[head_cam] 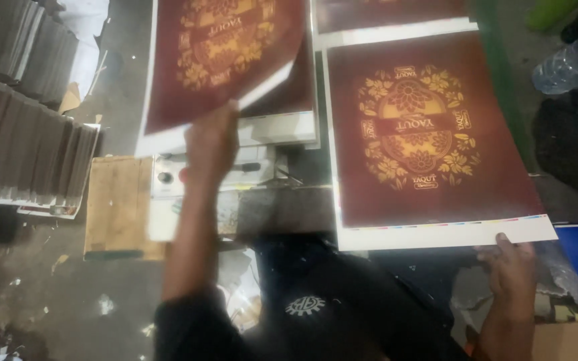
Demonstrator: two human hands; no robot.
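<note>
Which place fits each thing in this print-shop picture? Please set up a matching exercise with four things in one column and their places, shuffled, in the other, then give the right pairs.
Things
1. left hand
2. right hand
3. clear plastic bottle
4. stacks of grey sheets

Places
A. far left edge of the picture
B. at the white bottom margin of the flat maroon sheet
C. raised, holding the lifted maroon sheet by its edge
D. top right corner, lying on its side

Pairs: 1-C, 2-B, 3-D, 4-A
</note>
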